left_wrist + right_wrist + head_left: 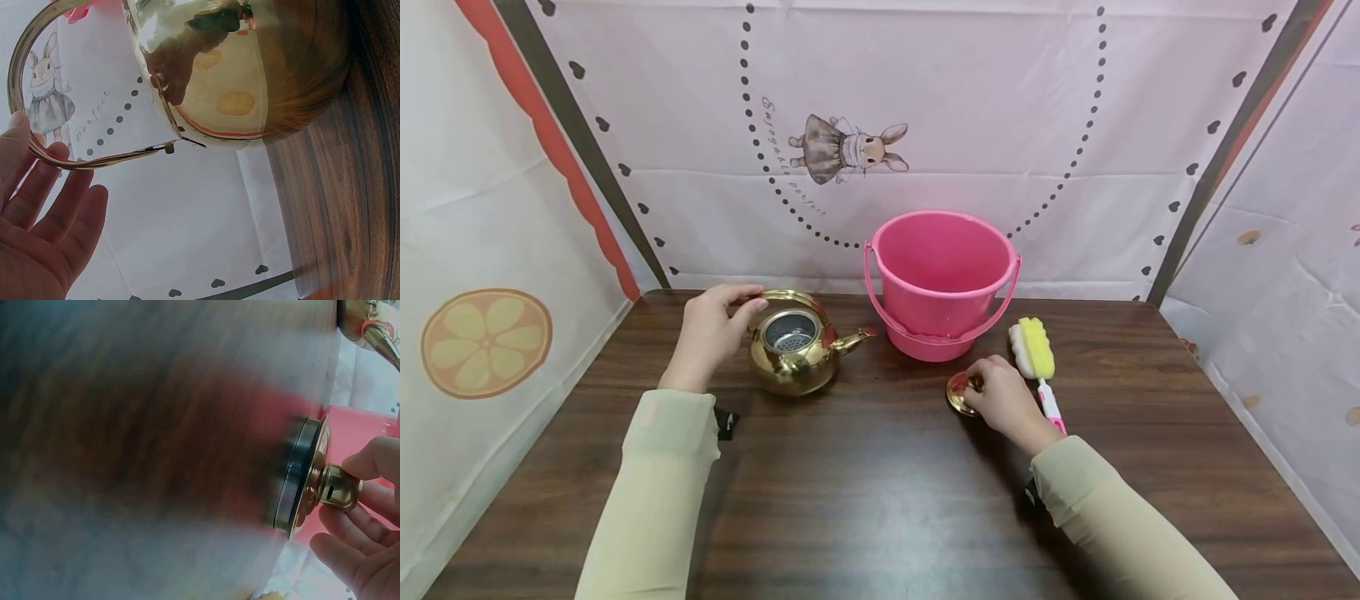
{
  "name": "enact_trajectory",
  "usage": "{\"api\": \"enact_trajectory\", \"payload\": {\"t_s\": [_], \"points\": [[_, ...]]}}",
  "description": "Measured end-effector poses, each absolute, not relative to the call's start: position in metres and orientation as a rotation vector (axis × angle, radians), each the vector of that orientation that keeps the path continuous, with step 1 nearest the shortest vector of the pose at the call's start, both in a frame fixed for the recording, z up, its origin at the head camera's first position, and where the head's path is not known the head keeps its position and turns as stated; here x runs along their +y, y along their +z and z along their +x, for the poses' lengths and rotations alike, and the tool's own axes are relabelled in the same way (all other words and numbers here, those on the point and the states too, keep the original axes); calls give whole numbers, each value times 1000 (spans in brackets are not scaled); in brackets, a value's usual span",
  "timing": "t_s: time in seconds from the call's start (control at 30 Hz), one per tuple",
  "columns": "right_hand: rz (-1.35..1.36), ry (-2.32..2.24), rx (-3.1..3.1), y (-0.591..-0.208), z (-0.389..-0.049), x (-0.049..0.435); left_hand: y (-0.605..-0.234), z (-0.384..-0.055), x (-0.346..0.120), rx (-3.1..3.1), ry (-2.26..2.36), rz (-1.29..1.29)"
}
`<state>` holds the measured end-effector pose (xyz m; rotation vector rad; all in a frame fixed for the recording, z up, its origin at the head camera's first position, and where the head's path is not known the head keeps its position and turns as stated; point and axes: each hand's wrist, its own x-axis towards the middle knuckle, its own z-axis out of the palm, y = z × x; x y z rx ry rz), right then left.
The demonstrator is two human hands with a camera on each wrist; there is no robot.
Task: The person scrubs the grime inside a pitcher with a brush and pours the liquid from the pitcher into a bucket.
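Observation:
A shiny gold kettle [793, 373] stands on the left of the table, its top uncovered and a perforated strainer [791, 337] showing inside. My left hand [706, 332] holds the kettle's arched handle [106, 161], thumb on one side and fingertips on the other in the left wrist view. On the right, my right hand [1006, 400] pinches the knob [339, 487] of a round gold lid [295, 478] between thumb and fingers. The lid's underside faces the tabletop, close over it. Part of the lid is hidden behind the fingers in the head view.
A pink bucket [934, 321] stands at the back, its handle hanging down in front. Right of it lies a yellow and white sponge brush [1034, 350] with a pink and white handle, partly behind my right hand. Printed cloth [700, 208] walls off the dark wooden table [865, 483].

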<state>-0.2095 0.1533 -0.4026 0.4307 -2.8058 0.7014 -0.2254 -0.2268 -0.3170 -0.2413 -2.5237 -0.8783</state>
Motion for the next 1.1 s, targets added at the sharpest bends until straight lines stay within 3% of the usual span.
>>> {"api": "enact_trajectory", "payload": {"t_s": [1.1], "points": [[446,548,-2802,-400,-206,143,-316,-224,-226,-2548,-900,-213]]}}
